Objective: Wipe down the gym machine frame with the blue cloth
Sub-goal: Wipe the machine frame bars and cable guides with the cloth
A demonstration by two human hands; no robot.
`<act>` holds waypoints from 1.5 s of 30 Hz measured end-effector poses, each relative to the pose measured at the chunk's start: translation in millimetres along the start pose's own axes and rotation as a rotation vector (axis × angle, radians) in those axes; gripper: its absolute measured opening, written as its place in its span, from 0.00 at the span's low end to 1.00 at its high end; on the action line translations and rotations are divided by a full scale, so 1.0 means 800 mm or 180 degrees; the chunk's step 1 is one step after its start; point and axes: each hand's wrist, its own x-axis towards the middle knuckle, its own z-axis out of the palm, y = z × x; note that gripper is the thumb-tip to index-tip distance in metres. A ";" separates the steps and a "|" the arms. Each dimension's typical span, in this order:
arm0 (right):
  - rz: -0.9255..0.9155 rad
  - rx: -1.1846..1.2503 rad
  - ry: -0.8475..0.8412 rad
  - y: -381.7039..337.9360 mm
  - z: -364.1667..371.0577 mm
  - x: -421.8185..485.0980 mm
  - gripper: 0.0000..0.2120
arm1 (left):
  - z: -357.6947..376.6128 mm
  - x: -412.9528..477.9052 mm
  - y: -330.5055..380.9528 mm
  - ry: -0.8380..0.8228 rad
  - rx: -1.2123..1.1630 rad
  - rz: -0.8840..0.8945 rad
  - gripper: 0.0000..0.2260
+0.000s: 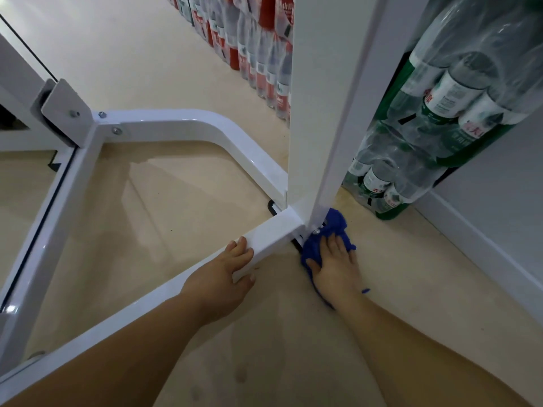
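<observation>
Head view: right hand (335, 267) presses blue cloth (336, 223) flat-fingered at the upright post's (318, 113) foot, post rising above; left hand (232, 268) grips floor rail (271, 236)

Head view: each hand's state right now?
Left hand: grips the white base bar.
Right hand: open, straight fingers pressing the blue cloth.

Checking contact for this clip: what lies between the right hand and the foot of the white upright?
The blue cloth, bunched under the right hand and against the white upright's foot; head view shows it.
</observation>
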 end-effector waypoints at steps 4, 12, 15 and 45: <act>0.0124 0.0134 -0.0145 -0.010 -0.011 0.005 0.25 | -0.002 0.000 -0.001 -0.0065 0.0053 0.0018 0.29; 0.0154 0.1447 -0.1516 -0.089 -0.052 -0.049 0.06 | -0.026 0.003 0.015 -0.0655 -0.0006 -0.0097 0.40; 0.0198 0.2105 -0.1327 -0.103 -0.088 -0.060 0.06 | -0.029 -0.001 0.035 -0.0753 -0.0098 -0.0154 0.43; 0.1348 0.3067 0.0737 -0.084 -0.124 -0.028 0.09 | -0.083 0.062 0.042 0.0829 -0.0883 -0.0386 0.22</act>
